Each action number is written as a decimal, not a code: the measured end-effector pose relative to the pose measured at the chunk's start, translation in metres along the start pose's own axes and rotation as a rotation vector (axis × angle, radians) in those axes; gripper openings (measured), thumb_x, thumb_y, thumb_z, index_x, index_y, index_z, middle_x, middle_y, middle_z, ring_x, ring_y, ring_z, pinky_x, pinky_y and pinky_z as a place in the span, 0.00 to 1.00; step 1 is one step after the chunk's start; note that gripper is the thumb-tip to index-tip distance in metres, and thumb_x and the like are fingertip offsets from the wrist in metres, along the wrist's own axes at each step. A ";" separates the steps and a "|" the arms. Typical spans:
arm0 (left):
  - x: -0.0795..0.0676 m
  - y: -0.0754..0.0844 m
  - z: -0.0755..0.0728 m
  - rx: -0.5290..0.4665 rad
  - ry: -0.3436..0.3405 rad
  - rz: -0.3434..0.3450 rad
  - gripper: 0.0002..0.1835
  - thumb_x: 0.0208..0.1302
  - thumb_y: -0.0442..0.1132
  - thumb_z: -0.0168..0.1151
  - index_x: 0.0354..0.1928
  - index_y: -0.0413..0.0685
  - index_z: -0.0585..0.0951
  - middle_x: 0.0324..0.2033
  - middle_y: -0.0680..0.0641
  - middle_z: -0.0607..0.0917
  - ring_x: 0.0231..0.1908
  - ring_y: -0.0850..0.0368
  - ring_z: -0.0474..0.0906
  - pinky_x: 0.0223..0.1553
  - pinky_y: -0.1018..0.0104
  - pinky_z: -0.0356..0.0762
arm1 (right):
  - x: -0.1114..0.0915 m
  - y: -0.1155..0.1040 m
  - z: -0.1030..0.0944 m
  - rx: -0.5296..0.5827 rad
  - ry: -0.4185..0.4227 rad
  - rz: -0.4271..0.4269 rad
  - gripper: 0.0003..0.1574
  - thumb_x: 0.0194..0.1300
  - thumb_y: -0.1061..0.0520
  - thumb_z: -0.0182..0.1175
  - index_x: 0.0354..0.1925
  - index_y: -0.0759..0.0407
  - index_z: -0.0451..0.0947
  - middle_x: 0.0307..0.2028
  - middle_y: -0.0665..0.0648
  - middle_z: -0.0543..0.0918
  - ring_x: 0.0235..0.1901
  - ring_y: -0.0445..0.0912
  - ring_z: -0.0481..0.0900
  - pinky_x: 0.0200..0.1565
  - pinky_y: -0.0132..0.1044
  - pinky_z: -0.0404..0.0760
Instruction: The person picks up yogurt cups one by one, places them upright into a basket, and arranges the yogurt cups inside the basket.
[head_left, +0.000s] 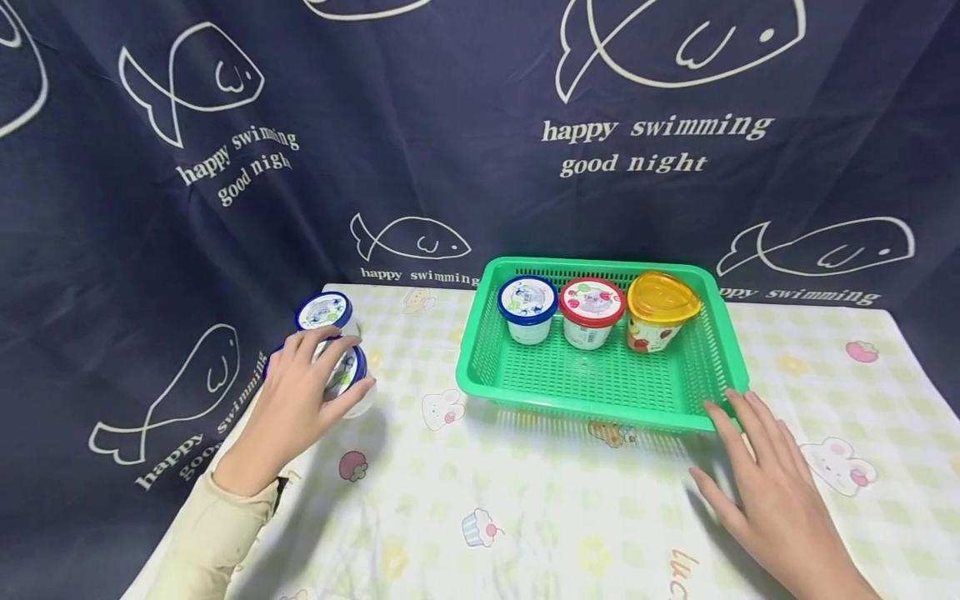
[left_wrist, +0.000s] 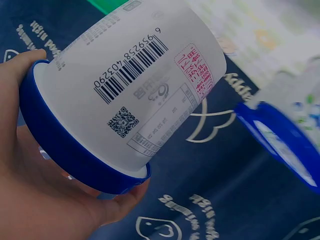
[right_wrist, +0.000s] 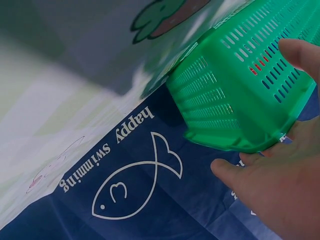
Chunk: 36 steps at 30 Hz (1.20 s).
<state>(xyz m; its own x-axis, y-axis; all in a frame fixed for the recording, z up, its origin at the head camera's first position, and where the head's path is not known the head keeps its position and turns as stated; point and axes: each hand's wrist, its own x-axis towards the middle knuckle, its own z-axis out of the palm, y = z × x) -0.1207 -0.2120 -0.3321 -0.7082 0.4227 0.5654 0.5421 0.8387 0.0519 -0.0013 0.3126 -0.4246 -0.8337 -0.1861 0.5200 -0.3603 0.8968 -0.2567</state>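
At the near edge of the work area, a cream sleeve (head_left: 217, 533) covered the left forearm. The right hand (head_left: 772, 483) was positioned at the near right, palm down, fingers extended and slightly spread, holding no object. Its fingertips were located at the near right corner of the green basket (head_left: 480, 395).

The left hand (head_left: 296, 392) was partly closed over the held tub (left_wrist: 140, 90) from above, with the thumb and fingers gripping opposite sides of its blue lid (left_wrist: 75, 145). This white tub was located at the left side of the table, well apart from the basket; whether its base touched the tablecloth (head_left: 420, 475) could not be confirmed from these angles. A second blue-lidded tub (head_left: 325, 311) stood just beyond the left hand.

The basket contained three units in a row toward its far side. From left to right, these were a basket tub with a blue lid (head_left: 528, 300), a red-lidded tub (head_left: 592, 302) and a yellow-lidded cup (head_left: 662, 300). Behind the table hung a navy curtain (head_left: 480, 100), printed with white fish outlines and lettering.
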 end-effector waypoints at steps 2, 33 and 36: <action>0.009 0.003 -0.001 -0.011 -0.006 0.014 0.28 0.58 0.59 0.66 0.54 0.50 0.81 0.54 0.41 0.76 0.53 0.39 0.69 0.41 0.43 0.66 | 0.000 0.000 0.000 -0.004 -0.001 0.002 0.51 0.70 0.24 0.41 0.73 0.59 0.61 0.75 0.65 0.56 0.76 0.58 0.45 0.74 0.52 0.38; 0.126 0.073 0.017 -0.064 -0.015 0.319 0.30 0.64 0.61 0.61 0.61 0.51 0.78 0.59 0.41 0.74 0.61 0.39 0.65 0.49 0.43 0.66 | -0.003 -0.002 0.001 -0.026 -0.014 0.020 0.48 0.69 0.30 0.49 0.75 0.57 0.59 0.75 0.64 0.56 0.76 0.56 0.45 0.73 0.59 0.36; 0.134 0.077 0.019 -0.068 -0.018 0.339 0.30 0.65 0.61 0.60 0.61 0.51 0.77 0.60 0.41 0.74 0.60 0.40 0.65 0.49 0.44 0.66 | -0.003 -0.002 0.000 -0.031 -0.014 0.024 0.48 0.69 0.30 0.48 0.75 0.56 0.58 0.75 0.63 0.56 0.77 0.56 0.45 0.73 0.59 0.36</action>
<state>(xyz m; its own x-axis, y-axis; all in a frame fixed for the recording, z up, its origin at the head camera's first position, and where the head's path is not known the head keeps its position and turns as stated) -0.1820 -0.0841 -0.2683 -0.4903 0.6795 0.5458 0.7763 0.6252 -0.0809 0.0023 0.3112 -0.4257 -0.8478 -0.1701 0.5024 -0.3275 0.9129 -0.2436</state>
